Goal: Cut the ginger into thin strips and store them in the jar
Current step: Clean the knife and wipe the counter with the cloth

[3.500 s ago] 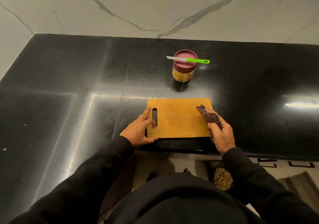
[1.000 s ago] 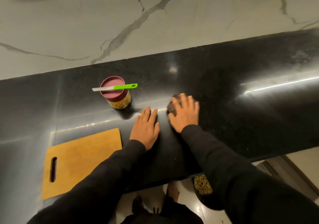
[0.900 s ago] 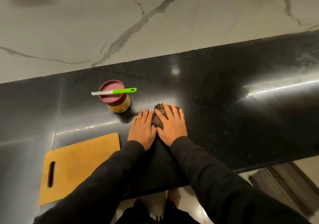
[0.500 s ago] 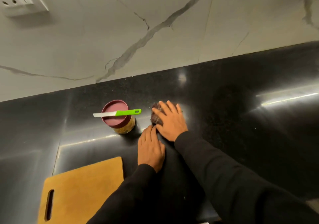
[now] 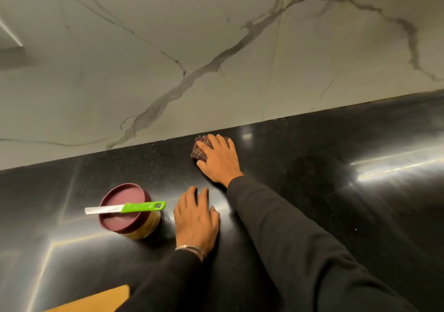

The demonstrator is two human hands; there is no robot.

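A jar (image 5: 144, 227) with a maroon lid holds yellowish ginger strips and stands on the black counter (image 5: 336, 203). A knife with a green handle (image 5: 125, 208) lies across its lid. My right hand (image 5: 219, 159) presses flat on a dark checked cloth (image 5: 199, 149) near the back wall, to the right of and behind the jar. My left hand (image 5: 195, 220) rests palm down on the counter just right of the jar, holding nothing. A corner of the wooden cutting board (image 5: 96, 299) shows at the bottom left.
A white marble wall (image 5: 216, 47) rises directly behind the counter, close to the cloth. Black counter stretches away to the right, with bright light reflections on it. My dark sleeves cover the lower middle of the view.
My right hand has pushed the cloth away from the jar to the back of the counter by the wall. My left hand stays flat beside the jar. The view has tilted upward.
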